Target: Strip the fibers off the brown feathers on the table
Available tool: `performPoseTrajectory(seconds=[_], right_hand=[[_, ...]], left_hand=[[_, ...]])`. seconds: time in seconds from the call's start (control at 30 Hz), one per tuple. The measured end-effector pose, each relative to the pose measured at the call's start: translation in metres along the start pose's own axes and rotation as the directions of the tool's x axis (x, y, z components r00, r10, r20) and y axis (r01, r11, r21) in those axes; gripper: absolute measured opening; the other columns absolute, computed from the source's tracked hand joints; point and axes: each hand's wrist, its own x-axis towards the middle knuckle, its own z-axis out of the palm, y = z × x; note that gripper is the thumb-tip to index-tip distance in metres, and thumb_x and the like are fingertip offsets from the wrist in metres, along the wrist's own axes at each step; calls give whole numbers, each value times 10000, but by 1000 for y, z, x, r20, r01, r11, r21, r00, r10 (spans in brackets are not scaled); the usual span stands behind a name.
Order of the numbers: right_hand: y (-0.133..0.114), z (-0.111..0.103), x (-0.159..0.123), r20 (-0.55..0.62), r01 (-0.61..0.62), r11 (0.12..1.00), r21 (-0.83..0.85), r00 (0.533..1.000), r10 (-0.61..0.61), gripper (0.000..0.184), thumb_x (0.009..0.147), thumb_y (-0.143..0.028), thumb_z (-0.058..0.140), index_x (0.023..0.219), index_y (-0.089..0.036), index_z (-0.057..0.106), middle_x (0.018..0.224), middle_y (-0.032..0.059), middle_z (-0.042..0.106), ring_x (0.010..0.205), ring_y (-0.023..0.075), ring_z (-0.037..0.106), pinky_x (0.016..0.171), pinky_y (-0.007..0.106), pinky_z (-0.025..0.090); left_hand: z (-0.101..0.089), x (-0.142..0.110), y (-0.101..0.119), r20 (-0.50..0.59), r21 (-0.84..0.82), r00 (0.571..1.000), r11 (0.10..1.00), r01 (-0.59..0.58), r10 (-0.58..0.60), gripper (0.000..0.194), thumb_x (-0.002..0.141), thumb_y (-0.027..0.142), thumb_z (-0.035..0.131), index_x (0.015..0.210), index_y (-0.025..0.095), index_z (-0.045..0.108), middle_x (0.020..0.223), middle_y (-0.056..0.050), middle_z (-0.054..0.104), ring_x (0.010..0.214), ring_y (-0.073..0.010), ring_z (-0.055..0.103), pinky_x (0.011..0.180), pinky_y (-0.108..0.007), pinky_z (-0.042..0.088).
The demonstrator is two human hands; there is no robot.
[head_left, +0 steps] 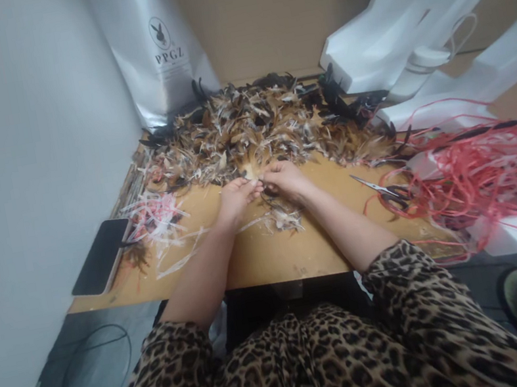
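My left hand (238, 197) and my right hand (285, 179) meet over the middle of the wooden table, fingertips pinched close together. Between them a pale, tan feather (251, 169) sticks up from the fingertips. Both hands look closed on its lower end, though the exact grip is too small to make out. Just beyond lies a wide heap of brown, tan and black feathers (256, 120). A small tuft of whitish feather bits (285, 217) rests on the table just below my right hand.
Scissors (382, 188) lie at right beside a tangle of red strings (491, 179). At left are a phone (102, 256) and a pile of pink and white strips (155, 218). A silver bag (158, 51) stands behind; a white wall (32, 160) bounds the left.
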Motion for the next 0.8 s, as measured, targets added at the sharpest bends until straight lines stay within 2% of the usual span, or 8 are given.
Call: performPoseTrajectory(seconds=[0.2, 0.33, 0.47, 0.63, 0.8], right_hand=[[2, 0, 2, 52, -32, 994, 104, 998, 27, 223, 530, -248, 766, 628, -126, 608, 466, -19, 567, 380, 41, 421, 360, 162, 310], [1, 0, 1, 66, -29, 989, 147, 998, 20, 243, 514, -255, 783, 636, -126, 617, 468, -22, 561, 398, 40, 422, 361, 156, 302], [0, -2, 1, 60, -7, 992, 125, 998, -1, 260, 518, -291, 792, 635, -128, 626, 450, -28, 547, 391, 41, 414, 360, 162, 298], [0, -5, 3, 94, 0, 996, 90, 996, -8, 266, 518, -305, 791, 640, -126, 637, 418, -36, 533, 367, 43, 405, 359, 168, 283], [-1, -9, 2, 123, -23, 999, 34, 992, 18, 235, 559, -298, 780, 653, -127, 649, 403, -43, 517, 353, 39, 385, 361, 170, 265]], left_hand=[[-2, 2, -2, 26, -87, 1000, 996, 2, 0, 119, 736, 121, 694, 696, 111, 582, 639, -19, 658, 569, -52, 602, 611, -167, 466], [-3, 2, -2, 39, -84, 999, 996, 6, -2, 126, 726, 137, 710, 700, 113, 588, 654, -20, 666, 563, -50, 599, 609, -167, 467], [-4, 2, -2, 48, -48, 999, 999, 5, -3, 136, 714, 163, 727, 698, 109, 603, 702, -41, 689, 570, -52, 604, 601, -171, 470], [-7, 4, -4, 113, 12, 993, 999, 32, -33, 112, 719, 182, 722, 742, 91, 660, 762, -74, 711, 595, -59, 616, 590, -167, 471], [-8, 3, -4, 147, 30, 987, 997, 68, -72, 128, 706, 185, 735, 762, 85, 679, 738, -70, 704, 598, -65, 618, 592, -173, 473]])
